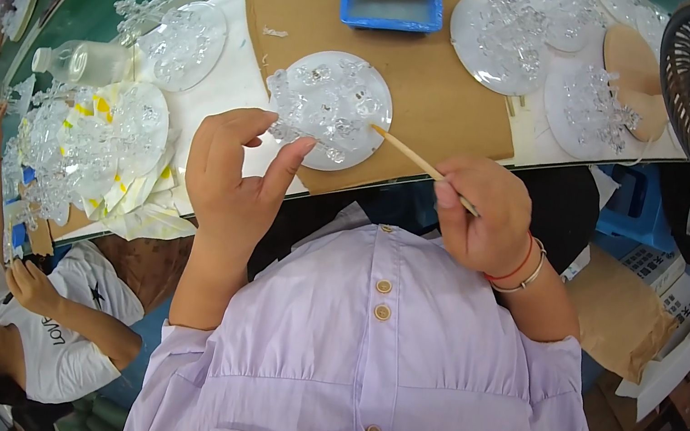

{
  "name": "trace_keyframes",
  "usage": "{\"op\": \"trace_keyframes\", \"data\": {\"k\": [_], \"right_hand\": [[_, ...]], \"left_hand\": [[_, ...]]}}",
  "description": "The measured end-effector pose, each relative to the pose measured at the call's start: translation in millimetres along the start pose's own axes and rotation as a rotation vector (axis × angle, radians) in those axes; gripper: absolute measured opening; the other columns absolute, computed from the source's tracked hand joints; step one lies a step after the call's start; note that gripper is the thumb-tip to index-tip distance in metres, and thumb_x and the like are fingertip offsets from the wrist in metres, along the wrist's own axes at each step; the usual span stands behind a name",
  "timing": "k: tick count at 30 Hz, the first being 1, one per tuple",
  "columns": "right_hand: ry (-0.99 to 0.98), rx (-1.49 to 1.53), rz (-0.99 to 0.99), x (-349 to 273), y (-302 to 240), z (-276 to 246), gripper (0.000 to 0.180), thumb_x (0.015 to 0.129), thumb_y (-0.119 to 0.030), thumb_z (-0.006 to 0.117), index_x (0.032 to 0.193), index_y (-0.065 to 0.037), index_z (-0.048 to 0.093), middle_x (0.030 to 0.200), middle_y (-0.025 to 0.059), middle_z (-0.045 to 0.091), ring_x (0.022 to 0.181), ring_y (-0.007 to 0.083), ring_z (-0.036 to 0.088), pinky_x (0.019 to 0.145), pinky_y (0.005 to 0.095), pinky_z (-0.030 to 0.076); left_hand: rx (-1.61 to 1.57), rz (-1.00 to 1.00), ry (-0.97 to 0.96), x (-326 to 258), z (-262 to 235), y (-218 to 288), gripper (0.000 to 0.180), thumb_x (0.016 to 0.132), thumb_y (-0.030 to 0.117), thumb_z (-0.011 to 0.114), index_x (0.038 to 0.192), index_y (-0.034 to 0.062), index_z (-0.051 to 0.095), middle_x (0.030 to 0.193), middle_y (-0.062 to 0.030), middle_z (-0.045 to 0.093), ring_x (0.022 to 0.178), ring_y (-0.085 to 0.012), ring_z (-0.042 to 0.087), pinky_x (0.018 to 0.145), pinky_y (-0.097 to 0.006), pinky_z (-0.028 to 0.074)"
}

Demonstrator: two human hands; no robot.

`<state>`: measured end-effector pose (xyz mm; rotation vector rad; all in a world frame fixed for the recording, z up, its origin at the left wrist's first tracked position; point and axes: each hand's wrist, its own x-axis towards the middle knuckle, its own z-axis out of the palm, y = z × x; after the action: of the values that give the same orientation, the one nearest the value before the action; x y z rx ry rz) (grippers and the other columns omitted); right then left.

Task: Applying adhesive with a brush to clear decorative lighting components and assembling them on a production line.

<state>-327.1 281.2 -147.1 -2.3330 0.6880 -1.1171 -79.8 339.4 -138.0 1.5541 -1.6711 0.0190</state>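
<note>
Round plate [305, 63] on cardboard sheet [294, 8] — clear plastic pieces [334, 129] already laid out; remainder unclear. Right hand [489, 211] grasps slim wooden stick [407, 153], tip over plate. Left hand [232, 163] — thumb and forefinger parted beside pieces, contact indistinguishable.

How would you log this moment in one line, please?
right hand: holds stick, tip at disc; left hand: open beside disc; clear pieces: on disc; blue box: beyond disc
</note>
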Motion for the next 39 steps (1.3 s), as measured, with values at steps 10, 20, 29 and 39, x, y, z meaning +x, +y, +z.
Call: {"op": "trace_keyframes", "data": {"k": [10, 20, 29, 39], "right_hand": [[0.023, -0.038, -0.023, 2, 2, 0, 0.012, 0.086, 0.002, 0.06, 0.094, 0.0, 0.052, 0.082, 0.0152, 0.064, 0.065, 0.0289, 0.063, 0.057, 0.0327, 0.05], [0.033, -0.045, -0.01, 7, 4, 1, 0.01, 0.087, 0.002, 0.06, 0.094, 0.001, 0.053, 0.083, 0.016, 0.065, 0.066, 0.0284, 0.063, 0.058, 0.0314, 0.05], [0.072, -0.072, 0.0, 13, 6, 4, 0.011, 0.087, 0.003, 0.059, 0.095, 0.001, 0.053, 0.085, 0.0146, 0.065, 0.066, 0.0281, 0.063, 0.059, 0.0311, 0.05], [0.034, -0.092, 0.008, 14, 4, 3, 0.01, 0.088, 0.003, 0.059, 0.096, 0.001, 0.052, 0.085, 0.0147, 0.064, 0.067, 0.0278, 0.063, 0.059, 0.0304, 0.05]], "left_hand": [[-0.008, -0.023, -0.013, -1, 0, 0, 0.036, 0.07, 0.015, 0.085, 0.094, 0.0018, 0.061, 0.089, -0.0104, 0.066, 0.07, -0.0202, 0.057, 0.058, -0.028, 0.047], [-0.029, -0.025, -0.015, -2, 1, -2, 0.036, 0.071, 0.014, 0.085, 0.094, 0.0015, 0.061, 0.089, -0.011, 0.065, 0.071, -0.0205, 0.058, 0.057, -0.028, 0.048], [-0.041, -0.025, -0.006, -2, 2, -2, 0.036, 0.071, 0.014, 0.085, 0.094, 0.0012, 0.06, 0.089, -0.0111, 0.065, 0.07, -0.0201, 0.057, 0.056, -0.027, 0.047], [-0.027, -0.021, 0.004, -2, 1, -3, 0.038, 0.069, 0.017, 0.086, 0.094, 0.0028, 0.062, 0.089, -0.0097, 0.066, 0.072, -0.0208, 0.058, 0.057, -0.028, 0.046]]}}
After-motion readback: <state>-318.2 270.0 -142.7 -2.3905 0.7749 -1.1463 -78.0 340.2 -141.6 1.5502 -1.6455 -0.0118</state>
